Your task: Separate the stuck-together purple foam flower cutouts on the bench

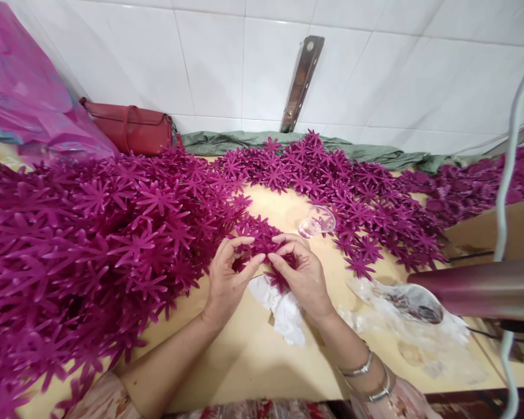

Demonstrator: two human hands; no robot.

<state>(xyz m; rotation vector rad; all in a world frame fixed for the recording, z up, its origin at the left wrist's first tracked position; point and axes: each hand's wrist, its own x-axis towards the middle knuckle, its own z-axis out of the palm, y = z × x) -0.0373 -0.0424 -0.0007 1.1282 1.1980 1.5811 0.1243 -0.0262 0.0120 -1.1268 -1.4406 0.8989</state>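
Near the middle of the table, my left hand point(229, 270) and my right hand point(303, 270) face each other, thumbs and fingertips pinched close together. Between them is a magenta artificial flower point(264, 244) with narrow finger-like petals, partly covered by my fingers. Another magenta flower shows just below the fingertips, over a crumpled white cloth point(288, 320). A big heap of the same flowers point(126, 227) lies left of my left hand. Beyond my right hand, a clear plastic cup point(317, 222) lies tipped on the table.
More magenta flowers point(353, 192) spread along the back and right. A clear plastic bag point(441, 343) lies at right, beside a shiny cylindrical object point(475, 288) and a hanging pale cable point(506, 174). A red handbag point(131, 128) and green cloth point(244, 141) sit against the tiled wall.
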